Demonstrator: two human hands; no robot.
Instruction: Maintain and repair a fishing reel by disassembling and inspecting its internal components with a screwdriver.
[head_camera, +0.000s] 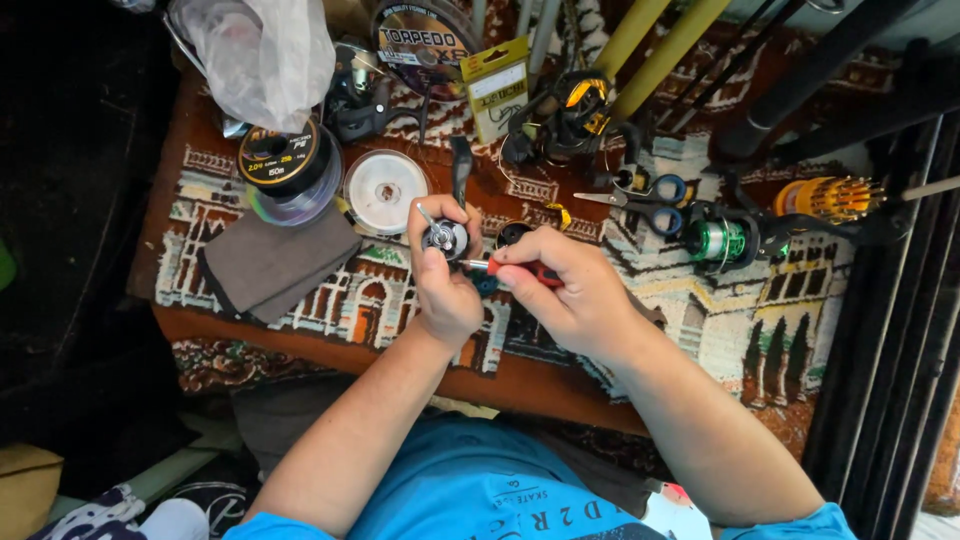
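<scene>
We note the left hand (443, 285) closed around a small metal reel part (444, 238), raised above the woven patterned mat (720, 330); thumb and fingers pinch its rim. The right hand (570, 290) grips a red-handled screwdriver (520, 270), its tip meeting the part's side. We judge the part hard, dense for its size, smooth and probably slippery where polished; best held by the rim, as now. The screwdriver handle looks like rigid plastic.

Outward: a folded grey cloth (272, 262), soft; a clear line spool (385, 190) and a dark line spool (284, 160), both hard discs; blue-handled scissors (645, 205); a fishing reel with green line (722, 240); a crumpled plastic bag (262, 55), thin and limp.
</scene>
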